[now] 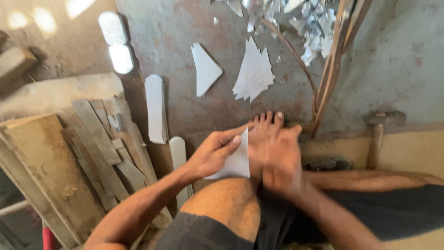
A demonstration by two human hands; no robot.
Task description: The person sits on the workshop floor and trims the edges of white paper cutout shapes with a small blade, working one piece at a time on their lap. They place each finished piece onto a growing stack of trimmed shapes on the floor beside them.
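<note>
**Thin White Sheet Gripped Between Two Hands Above a Bare Knee**

On a stained concrete workshop floor [185, 28], a seated person holds a flat white sheet piece [235, 163], thin like cut metal or card, just past the knee at the centre of the view. The left hand [213, 152] pinches it from the 9 o'clock side, thumb along the near face and fingers curled shut behind. The right hand [277, 159] presses in from 3 o'clock, blurred; it seems closed against the sheet's edge, though its grip cannot be read for certain. Bare toes [268, 118] show just beyond the hands at 12 o'clock.

The sheet looks light and stiff yet easily bent, with cut edges likely sharp, so it appears best held by its flat faces near a corner rather than along an edge.

At 12 o'clock lies a fanned stack of white triangular cut pieces [253, 71], with a smaller triangular stack [205, 68] to its left. Long rounded white strips [155, 109] lie at 10 o'clock, weathered grey wooden planks [99, 139] at 9 o'clock. A hammer with a wooden handle [378, 134] rests at 3 o'clock, and shiny offcut scraps [310, 23] are scattered at 1 o'clock.
</note>
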